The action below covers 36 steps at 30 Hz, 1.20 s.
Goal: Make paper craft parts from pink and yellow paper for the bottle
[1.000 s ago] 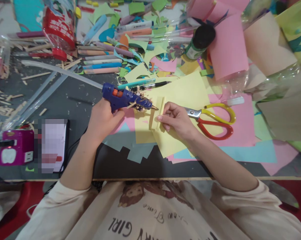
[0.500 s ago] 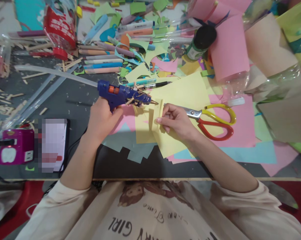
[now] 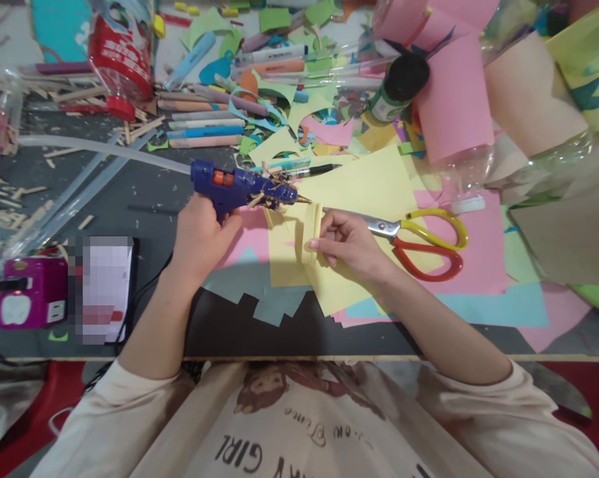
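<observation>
Dark table (image 3: 219, 335), paper scraps (image 3: 333, 131) far side. Hands apart: left hand (image 3: 199, 232) grips blue glue gun (image 3: 232, 194), left of centre; right hand (image 3: 351, 242) pinches folded yellow paper (image 3: 310, 229) by its nozzle, scissors (image 3: 386, 228) to the right.

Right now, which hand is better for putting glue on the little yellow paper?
Probably the left hand: it grips the glue gun, tip near the little yellow paper that the right hand holds.

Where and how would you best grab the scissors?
Probably by the red loop and yellow loop of the scissors, coming from the person's right: the loops are spread and face that way, while the blades point left, partly hidden by the right hand.
</observation>
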Motion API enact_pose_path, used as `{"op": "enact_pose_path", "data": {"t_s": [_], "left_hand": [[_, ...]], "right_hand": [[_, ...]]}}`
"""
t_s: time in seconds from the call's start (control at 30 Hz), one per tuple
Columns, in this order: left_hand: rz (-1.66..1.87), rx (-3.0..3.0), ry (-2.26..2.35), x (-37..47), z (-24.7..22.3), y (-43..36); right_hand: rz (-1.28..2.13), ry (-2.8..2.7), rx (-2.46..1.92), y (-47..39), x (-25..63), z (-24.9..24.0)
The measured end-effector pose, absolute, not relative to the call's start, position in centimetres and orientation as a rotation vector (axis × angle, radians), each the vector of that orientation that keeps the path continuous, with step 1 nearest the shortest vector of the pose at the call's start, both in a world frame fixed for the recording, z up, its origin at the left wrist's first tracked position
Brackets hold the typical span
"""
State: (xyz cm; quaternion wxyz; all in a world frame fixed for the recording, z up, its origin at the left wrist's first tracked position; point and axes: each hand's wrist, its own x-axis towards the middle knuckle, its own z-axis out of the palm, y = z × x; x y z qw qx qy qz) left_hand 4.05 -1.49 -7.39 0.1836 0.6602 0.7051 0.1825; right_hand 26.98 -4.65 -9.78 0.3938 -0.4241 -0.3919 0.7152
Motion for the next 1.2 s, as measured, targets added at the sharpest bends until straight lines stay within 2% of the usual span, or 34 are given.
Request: {"op": "enact_pose_path", "data": {"t_s": [0.13, 0.33, 0.47, 0.57, 0.7, 0.77, 0.83, 0.87, 1.0, 1.2], "left_hand": [[0.656, 1.785, 2.059, 3.9, -7.3, -1.2], [1.086, 1.764, 2.255, 1.5, -7.8, 0.8], [0.904, 1.711, 2.124, -1.2, -8.2, 1.4], [0.947, 1.714, 1.988, -3.2, -8.4, 1.3], [0.951, 1.827, 2.075, -3.7, -7.7, 1.4], [1.122, 1.847, 2.100, -2.5, -7.2, 1.3], [1.389, 1.797, 1.919, -0.6, -6.9, 0.9], [1.352, 1.758, 1.764, 0.5, -6.8, 0.5], [0.850, 1.485, 1.237, 5.1, -6.9, -1.7], [0.650, 1.119, 0.966, 9.1, -8.3, -3.1]], "right_hand": [[1.845, -1.009, -1.053, -4.6, 27.0, -9.8], [1.833, -0.986, -1.051, -4.6, 27.2, -9.7], [1.828, -1.002, -1.048, -4.6, 27.2, -9.8], [1.829, -0.991, -1.042, -4.6, 27.2, -9.9], [1.828, -0.942, -1.017, -4.6, 27.0, -9.9], [1.823, -0.917, -1.010, -4.6, 26.9, -9.9], [1.822, -0.900, -1.008, -4.5, 26.9, -10.0], [1.821, -0.892, -1.008, -4.5, 26.9, -10.0], [1.809, -0.887, -1.013, -4.4, 26.8, -10.2], [1.797, -0.936, -1.034, -4.5, 26.7, -10.1]]}}
